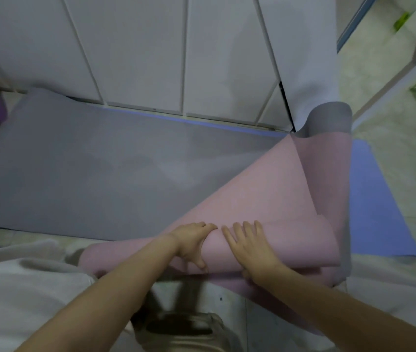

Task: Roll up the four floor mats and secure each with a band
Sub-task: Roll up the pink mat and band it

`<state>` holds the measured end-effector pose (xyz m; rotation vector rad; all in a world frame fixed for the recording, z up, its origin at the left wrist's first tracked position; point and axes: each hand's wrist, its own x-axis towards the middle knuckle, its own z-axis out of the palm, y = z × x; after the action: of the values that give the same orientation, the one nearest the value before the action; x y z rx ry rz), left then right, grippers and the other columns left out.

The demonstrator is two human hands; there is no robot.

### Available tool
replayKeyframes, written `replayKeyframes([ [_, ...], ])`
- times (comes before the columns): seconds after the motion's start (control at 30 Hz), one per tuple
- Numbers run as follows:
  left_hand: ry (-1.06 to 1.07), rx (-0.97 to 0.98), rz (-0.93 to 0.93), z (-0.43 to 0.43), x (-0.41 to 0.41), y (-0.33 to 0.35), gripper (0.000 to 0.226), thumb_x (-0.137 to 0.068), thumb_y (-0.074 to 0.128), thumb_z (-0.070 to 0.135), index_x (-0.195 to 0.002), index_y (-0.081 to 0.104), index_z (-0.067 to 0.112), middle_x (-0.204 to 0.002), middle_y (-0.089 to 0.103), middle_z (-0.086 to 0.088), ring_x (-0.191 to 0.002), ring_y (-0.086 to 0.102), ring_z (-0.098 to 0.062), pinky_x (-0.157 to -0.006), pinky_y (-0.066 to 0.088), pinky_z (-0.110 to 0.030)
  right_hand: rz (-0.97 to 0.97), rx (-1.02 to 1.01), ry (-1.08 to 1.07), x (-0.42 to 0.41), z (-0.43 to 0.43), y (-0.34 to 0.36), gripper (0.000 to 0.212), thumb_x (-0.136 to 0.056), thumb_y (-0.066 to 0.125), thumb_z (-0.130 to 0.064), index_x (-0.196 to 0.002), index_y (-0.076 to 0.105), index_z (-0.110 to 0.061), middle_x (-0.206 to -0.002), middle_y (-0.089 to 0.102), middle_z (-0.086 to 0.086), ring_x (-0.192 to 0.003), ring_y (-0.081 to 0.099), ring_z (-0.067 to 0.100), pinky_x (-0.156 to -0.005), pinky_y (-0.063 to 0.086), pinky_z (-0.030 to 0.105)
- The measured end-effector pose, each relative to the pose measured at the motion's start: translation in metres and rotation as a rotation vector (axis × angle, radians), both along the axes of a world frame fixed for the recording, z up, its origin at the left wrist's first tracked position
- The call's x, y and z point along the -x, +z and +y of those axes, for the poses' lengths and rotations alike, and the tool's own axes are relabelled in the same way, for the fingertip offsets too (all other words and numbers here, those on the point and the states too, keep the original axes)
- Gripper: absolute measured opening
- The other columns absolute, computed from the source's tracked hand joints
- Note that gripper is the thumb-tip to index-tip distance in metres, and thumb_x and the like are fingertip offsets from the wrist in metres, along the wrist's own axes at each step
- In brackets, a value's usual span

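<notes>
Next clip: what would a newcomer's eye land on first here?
At bottom centre, the left hand grips and the right hand presses a partly rolled pink mat. Behind it a grey mat lies flat before white cabinet doors, and a blue mat shows at the right.

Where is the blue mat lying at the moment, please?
In the head view the blue mat lies flat at the right, underneath the grey mat and the pink mat, its bare corner showing just past the pink roll's right end.
</notes>
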<state>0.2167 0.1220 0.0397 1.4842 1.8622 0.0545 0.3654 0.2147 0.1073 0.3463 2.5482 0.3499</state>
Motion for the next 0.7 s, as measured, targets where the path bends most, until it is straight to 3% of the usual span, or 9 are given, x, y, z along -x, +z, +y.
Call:
replayKeyframes([
  [0.1, 0.004, 0.042, -0.07, 0.003, -0.003, -0.002, 0.103, -0.061, 0.084, 0.043, -0.143, 0.026, 0.024, -0.135, 0.045, -0.006, -0.123, 0.045, -0.027, -0.105, 0.036, -0.037, -0.045, 0.07, 0.002, 0.001, 0.008, -0.001, 0.1, -0.05, 0.084, -0.039, -0.128, 0.034, -0.005, -0.114, 0.049, 0.016, -0.098, 0.051, 0.031, -0.09, 0.039, 0.044],
  [0.17, 0.027, 0.046, -0.091, 0.003, -0.004, -0.004, 0.102, -0.062, 0.084, 0.042, -0.144, 0.026, 0.023, -0.138, 0.044, -0.006, -0.125, 0.044, -0.026, -0.106, 0.036, -0.037, -0.057, 0.129, 0.015, 0.003, 0.014, -0.002, 0.085, -0.066, 0.078, -0.031, -0.13, 0.03, -0.006, -0.123, 0.041, 0.015, -0.108, 0.046, 0.03, -0.092, 0.033, 0.043],
  [0.3, 0.088, -0.029, -0.034, -0.01, -0.011, -0.007, 0.106, -0.065, 0.08, 0.042, -0.149, 0.019, 0.02, -0.144, 0.036, -0.006, -0.132, 0.036, -0.026, -0.109, 0.031, -0.038, -0.133, 0.235, -0.044, 0.015, 0.025, 0.002, 0.085, -0.066, 0.079, -0.038, -0.129, 0.032, -0.006, -0.123, 0.045, 0.013, -0.108, 0.052, 0.031, -0.086, 0.04, 0.04],
  [0.43, 0.142, -0.097, 0.183, -0.028, -0.047, -0.011, 0.116, -0.071, 0.074, 0.044, -0.151, -0.005, 0.015, -0.153, 0.013, -0.01, -0.143, 0.011, -0.026, -0.117, 0.009, -0.044, -0.262, 0.367, -0.157, 0.032, 0.039, 0.005, 0.092, -0.062, 0.082, -0.045, -0.129, 0.033, -0.005, -0.127, 0.05, 0.015, -0.112, 0.054, 0.034, -0.092, 0.044, 0.037],
  [0.5, 0.163, -0.136, 0.228, -0.03, -0.059, -0.016, 0.111, -0.075, 0.07, 0.041, -0.151, -0.006, 0.013, -0.153, 0.012, -0.01, -0.143, 0.01, -0.026, -0.117, 0.004, -0.044, -0.333, 0.415, -0.219, 0.035, 0.043, 0.007, 0.096, -0.063, 0.081, -0.047, -0.134, 0.031, -0.005, -0.131, 0.051, 0.015, -0.116, 0.052, 0.032, -0.093, 0.044, 0.033],
  [0.7, 0.028, -0.172, 0.127, -0.023, -0.047, -0.02, 0.098, -0.069, 0.071, 0.042, -0.148, 0.019, 0.017, -0.138, 0.036, -0.007, -0.125, 0.038, -0.026, -0.106, 0.03, -0.033, -0.449, 0.5, -0.344, 0.021, 0.042, 0.006, 0.091, -0.069, 0.074, -0.052, -0.137, 0.033, -0.008, -0.135, 0.048, 0.011, -0.118, 0.05, 0.028, -0.097, 0.043, 0.035],
])
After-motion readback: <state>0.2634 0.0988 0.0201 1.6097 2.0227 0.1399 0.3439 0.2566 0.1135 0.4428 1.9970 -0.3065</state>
